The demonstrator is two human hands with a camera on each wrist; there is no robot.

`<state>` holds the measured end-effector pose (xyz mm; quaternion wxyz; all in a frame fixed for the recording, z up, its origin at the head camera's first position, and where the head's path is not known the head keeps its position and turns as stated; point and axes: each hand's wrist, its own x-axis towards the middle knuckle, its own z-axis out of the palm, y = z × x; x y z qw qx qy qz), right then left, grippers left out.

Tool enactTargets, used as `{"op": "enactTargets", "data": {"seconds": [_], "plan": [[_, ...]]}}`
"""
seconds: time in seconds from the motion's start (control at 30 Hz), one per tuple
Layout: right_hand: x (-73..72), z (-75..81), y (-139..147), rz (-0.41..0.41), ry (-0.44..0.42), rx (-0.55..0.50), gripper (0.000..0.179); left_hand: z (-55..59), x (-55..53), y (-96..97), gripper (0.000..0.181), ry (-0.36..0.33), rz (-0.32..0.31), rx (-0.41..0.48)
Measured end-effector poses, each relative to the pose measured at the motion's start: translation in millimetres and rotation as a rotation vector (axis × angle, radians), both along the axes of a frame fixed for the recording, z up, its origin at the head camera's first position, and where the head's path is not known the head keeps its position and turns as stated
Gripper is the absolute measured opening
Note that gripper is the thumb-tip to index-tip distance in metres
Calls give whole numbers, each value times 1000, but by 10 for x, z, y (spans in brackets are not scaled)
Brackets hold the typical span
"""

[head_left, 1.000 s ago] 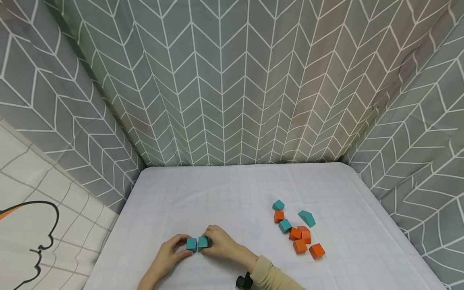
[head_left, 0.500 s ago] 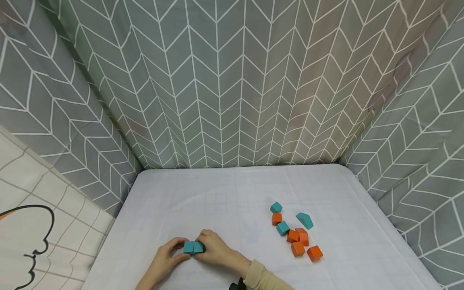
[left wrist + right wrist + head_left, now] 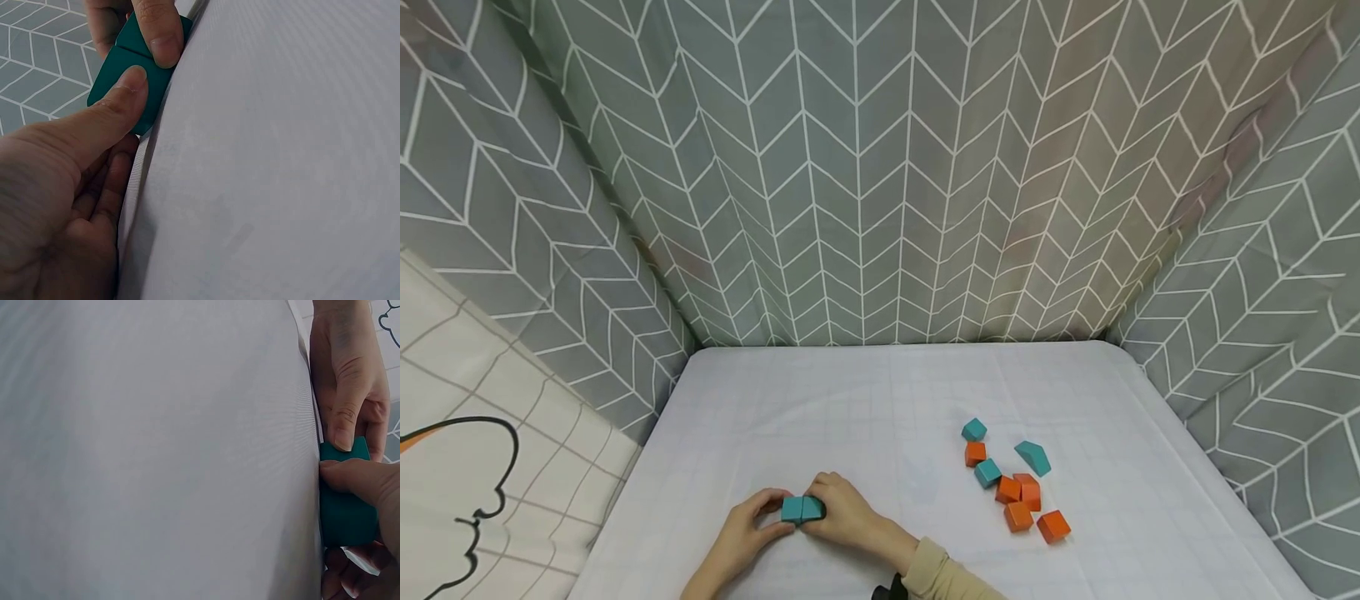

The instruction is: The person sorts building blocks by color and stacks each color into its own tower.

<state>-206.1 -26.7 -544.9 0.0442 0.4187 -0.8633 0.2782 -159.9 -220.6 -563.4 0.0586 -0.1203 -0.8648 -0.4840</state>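
Observation:
In the head view, two teal blocks stand side by side at the front left of the white table, their faces together. My left hand (image 3: pixel 745 533) pinches the left teal block (image 3: pixel 792 510) between thumb and fingers. From the other side my right hand (image 3: pixel 853 517) grips the right teal block (image 3: pixel 812 509), whose outer end is partly covered by the fingers. A thin seam between the blocks shows in the left wrist view, with the left thumb (image 3: pixel 128 84) flat on the nearer block (image 3: pixel 109 75). Both thumbs lie on the blocks in the right wrist view, close to the tablecloth.
To the right on the white table (image 3: pixel 880 400) lies a loose group of several orange blocks (image 3: pixel 1018 517), two teal blocks (image 3: pixel 988 473) and a teal wedge-like piece (image 3: pixel 1033 457). Patterned grey curtains (image 3: pixel 880 183) rise behind and at the sides. A dark object (image 3: pixel 891 588) sits by the right sleeve.
The right hand has moved left, closing the gap between the two teal blocks. Over the last half second the hands and blocks hold still; the view shifts slightly.

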Motion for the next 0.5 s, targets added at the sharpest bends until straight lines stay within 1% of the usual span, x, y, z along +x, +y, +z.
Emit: {"op": "enactTargets", "data": {"seconds": [0.03, 0.1, 0.23, 0.4, 0.5], "plan": [[-2, 2, 0, -1, 5, -3, 25, 0, -3, 0, 40, 9, -2, -3], [-3, 5, 0, 0, 14, -7, 26, 1, -6, -3, 40, 3, -4, 0], [-4, 3, 1, 4, 23, -10, 26, 3, -3, -7, 40, -29, -4, 6], [-7, 10, 4, 9, 14, -10, 26, -1, -7, -10, 40, -58, -3, 19], [-8, 11, 6, 15, 10, -13, 26, -8, -11, -13, 40, -58, -2, 18]]}}
